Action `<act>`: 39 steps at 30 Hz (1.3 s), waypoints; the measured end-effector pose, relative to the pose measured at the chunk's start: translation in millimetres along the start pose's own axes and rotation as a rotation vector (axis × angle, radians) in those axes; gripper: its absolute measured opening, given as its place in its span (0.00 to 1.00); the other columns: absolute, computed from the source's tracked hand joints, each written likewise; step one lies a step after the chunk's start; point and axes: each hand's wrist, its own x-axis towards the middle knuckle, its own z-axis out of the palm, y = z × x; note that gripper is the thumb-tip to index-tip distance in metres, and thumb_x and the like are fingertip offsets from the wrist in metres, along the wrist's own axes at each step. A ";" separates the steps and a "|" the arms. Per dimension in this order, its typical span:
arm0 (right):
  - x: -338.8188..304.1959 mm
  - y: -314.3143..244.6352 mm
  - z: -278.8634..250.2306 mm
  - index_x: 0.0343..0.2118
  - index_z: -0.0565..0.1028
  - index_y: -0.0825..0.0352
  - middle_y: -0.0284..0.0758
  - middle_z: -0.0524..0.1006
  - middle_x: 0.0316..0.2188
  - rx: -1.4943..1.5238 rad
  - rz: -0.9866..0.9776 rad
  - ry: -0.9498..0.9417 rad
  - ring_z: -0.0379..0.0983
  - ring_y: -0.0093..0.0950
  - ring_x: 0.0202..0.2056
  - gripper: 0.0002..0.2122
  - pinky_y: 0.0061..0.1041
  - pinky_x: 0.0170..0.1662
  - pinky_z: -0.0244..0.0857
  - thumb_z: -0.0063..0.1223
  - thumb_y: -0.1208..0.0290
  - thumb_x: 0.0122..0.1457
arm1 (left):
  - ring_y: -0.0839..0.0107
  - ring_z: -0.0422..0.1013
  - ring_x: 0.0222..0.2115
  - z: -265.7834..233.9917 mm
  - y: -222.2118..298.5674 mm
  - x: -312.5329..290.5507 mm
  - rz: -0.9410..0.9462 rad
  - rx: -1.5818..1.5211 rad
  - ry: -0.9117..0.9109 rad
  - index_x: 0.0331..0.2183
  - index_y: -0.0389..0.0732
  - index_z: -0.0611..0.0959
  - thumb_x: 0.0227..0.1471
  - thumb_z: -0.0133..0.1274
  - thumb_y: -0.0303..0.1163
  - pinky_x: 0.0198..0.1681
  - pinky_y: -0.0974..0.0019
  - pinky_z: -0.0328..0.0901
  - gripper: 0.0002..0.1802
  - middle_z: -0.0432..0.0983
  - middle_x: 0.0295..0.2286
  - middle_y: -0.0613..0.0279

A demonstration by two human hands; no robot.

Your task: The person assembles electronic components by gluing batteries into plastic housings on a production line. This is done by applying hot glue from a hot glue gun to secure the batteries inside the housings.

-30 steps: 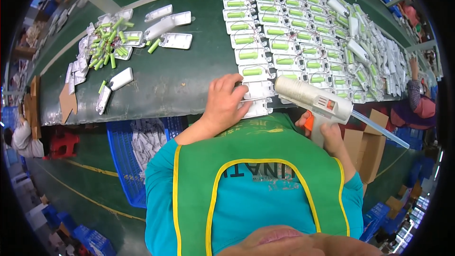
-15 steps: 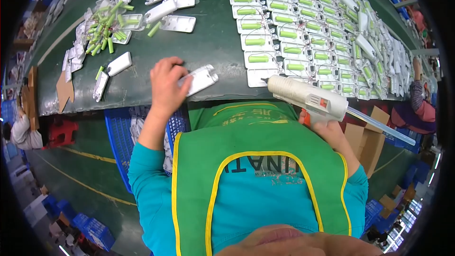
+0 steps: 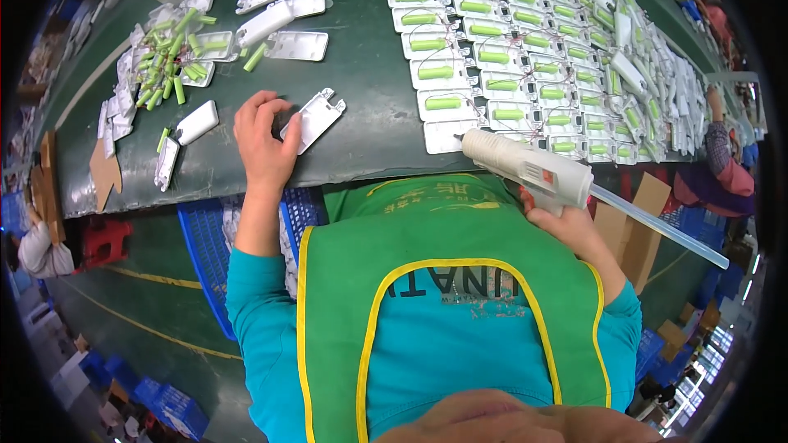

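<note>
My left hand point(image 3: 264, 139) has its fingers closed around the lower end of a white plastic casing half point(image 3: 318, 121), which sits tilted at the table's near part. No green cell shows in that casing half. In my right hand point(image 3: 566, 223) is a white glue gun point(image 3: 525, 166), a clear glue stick point(image 3: 657, 226) sticking out of its back. The gun's dark nozzle points left, over a bare white casing half point(image 3: 447, 136) at the near end of the leftmost row. Farther up that row, casing halves each carry a green cylindrical cell point(image 3: 443, 103) with thin wires.
A heap of green cells point(image 3: 172, 57) with wires lies at the left, near loose white casings point(image 3: 297, 46) and a cardboard piece point(image 3: 104, 172). White casings point(image 3: 657, 90) pile up at the right. Below the table stands a blue crate point(image 3: 205, 254). A co-worker's arm point(image 3: 718, 139) shows far right.
My left hand has moved left with the casing half, which is now turned more upright. The glue gun stays by the bare casing half, its rear dipping slightly.
</note>
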 end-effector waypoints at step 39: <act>8.7 21.0 -28.3 0.58 0.58 0.75 0.43 0.74 0.44 0.804 -0.158 -0.127 0.72 0.33 0.47 0.36 0.32 0.52 0.66 0.61 0.59 0.51 | 0.54 0.72 0.38 211.1 -2.8 322.8 0.093 0.142 -0.210 0.30 0.47 0.84 0.44 0.55 0.29 0.41 0.55 0.69 0.07 0.75 0.36 0.56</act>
